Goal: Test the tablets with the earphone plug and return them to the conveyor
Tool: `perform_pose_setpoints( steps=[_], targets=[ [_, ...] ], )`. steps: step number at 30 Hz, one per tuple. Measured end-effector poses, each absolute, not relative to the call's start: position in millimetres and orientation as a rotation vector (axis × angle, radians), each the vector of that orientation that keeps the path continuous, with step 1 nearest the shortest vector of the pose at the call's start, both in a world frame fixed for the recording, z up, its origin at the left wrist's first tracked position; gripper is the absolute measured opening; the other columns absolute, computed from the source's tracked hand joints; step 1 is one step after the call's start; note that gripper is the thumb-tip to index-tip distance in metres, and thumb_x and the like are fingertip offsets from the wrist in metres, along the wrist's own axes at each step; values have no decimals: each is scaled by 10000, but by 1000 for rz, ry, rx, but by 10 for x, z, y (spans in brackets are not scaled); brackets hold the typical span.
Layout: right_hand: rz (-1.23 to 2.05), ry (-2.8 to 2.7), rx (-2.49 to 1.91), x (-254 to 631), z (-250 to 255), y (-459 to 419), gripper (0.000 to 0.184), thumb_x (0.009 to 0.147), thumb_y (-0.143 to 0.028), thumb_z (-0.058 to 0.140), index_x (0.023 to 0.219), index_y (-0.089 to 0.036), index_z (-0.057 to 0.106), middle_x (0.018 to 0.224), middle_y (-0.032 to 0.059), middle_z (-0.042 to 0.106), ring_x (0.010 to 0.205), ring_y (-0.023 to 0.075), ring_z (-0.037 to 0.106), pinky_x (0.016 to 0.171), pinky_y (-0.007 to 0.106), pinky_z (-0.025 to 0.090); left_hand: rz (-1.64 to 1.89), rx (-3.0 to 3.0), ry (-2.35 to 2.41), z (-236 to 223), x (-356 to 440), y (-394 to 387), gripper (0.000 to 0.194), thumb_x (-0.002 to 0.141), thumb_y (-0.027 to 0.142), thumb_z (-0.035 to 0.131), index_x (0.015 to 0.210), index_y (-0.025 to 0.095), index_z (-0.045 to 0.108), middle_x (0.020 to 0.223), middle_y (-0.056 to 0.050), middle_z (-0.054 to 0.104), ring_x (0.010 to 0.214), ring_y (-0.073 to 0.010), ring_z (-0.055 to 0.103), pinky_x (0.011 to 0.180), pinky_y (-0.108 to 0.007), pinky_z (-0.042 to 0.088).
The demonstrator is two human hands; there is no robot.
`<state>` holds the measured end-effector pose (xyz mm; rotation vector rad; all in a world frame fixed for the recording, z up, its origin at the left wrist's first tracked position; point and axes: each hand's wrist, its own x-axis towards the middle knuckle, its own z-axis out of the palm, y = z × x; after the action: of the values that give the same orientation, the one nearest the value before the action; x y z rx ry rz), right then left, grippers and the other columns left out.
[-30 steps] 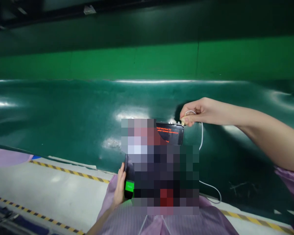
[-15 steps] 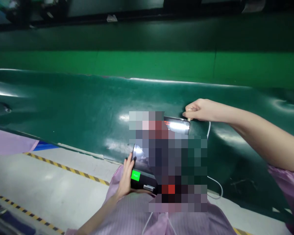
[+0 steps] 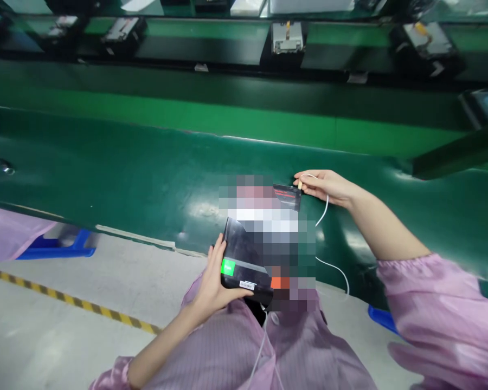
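Note:
My left hand grips a glossy black flat-screened device at its near left corner, fingers along the left side and thumb over the near edge. A bright green label-like patch and a white barcode sticker show on that part. My right hand pinches the small pale plug of a white cable at the far right corner, where red text shows on a dark screen. Whether the plug sits inside the device cannot be made out. Pixelation hides the middle of the device and part of the cable.
The device lies over the near edge of a green-topped bench. Beyond it runs a dark line carrying several units, one with a pale top and orange strip. A dark green post juts in at right. Blue stool parts show below.
The view has shifted, bringing in more of the line at the back. My right fingers have gone from a tight curl to a looser pinch. My left thumb now shows across the device's near edge.

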<state>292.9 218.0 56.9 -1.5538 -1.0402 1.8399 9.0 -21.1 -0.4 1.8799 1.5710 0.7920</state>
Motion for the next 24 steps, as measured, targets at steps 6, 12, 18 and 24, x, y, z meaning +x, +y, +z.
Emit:
perform_pose_setpoints(
  steps=[6, 12, 18, 24],
  targets=[
    [1848, -974, -1591, 2913, 569, 2172, 118, 822, -66, 724, 761, -158, 686, 759, 32, 674, 575, 63, 592, 574, 95, 529, 816, 1854, 1579, -8, 130, -214, 1239, 599, 552, 832, 1512, 290, 38, 1527, -260, 275, 1391, -423, 327, 1101, -668, 282],
    [1791, -1079, -1582, 2897, 531, 2158, 180, 745, -146, 816, 706, -159, 641, 700, 16, 627, 551, 66, 549, 553, 128, 502, 843, 1897, 1594, -79, 198, -295, 1198, 631, 531, 822, 1506, 265, 48, 1516, -282, 283, 1399, -425, 307, 1094, -683, 263],
    [1351, -1382, -1730, 2885, 611, 2079, 98, 833, -243, 684, 852, -172, 619, 814, 65, 623, 666, 160, 590, 669, 291, 529, 828, 1865, 1599, 61, 330, -141, 1195, 646, 495, 827, 1505, 286, 22, 1538, -254, 271, 1410, -403, 295, 1114, -675, 231],
    [1018, -1978, -1219, 2807, 944, 808, 200, 930, -270, 506, 1086, -246, 629, 987, 68, 632, 889, 216, 619, 795, 370, 536, 800, 1826, 1622, 120, 439, 112, 1195, 631, 525, 826, 1496, 273, 39, 1543, -223, 279, 1433, -378, 261, 1156, -629, 206]
  ],
)
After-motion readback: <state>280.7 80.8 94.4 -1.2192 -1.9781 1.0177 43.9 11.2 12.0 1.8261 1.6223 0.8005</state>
